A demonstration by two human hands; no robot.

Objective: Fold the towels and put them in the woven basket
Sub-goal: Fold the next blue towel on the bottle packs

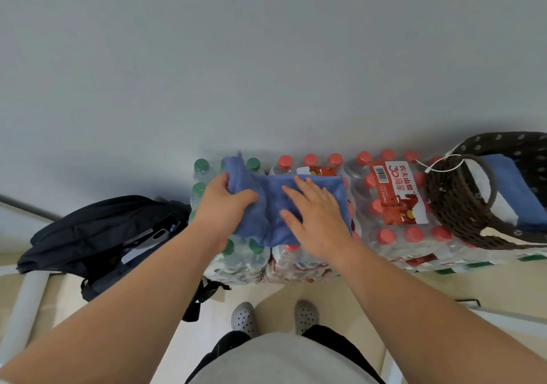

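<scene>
A blue towel (268, 203) lies on top of shrink-wrapped bottle packs in front of me. My left hand (223, 203) grips the towel's left part, bunching the cloth up under the fingers and thumb. My right hand (315, 213) lies flat on the towel's right half, fingers spread and straight, pressing it down. The dark brown woven basket (453, 206) stands on the bottle packs at the far right, with a handle arching over it. Inside it I see a folded blue towel (510, 188) beside a white one (485, 190).
Packs of red-capped bottles (393, 203) and green-capped bottles (201, 176) form the work surface against a grey wall. A black backpack (97, 235) sits on the floor to the left. My feet in grey perforated shoes (244, 318) stand just before the packs.
</scene>
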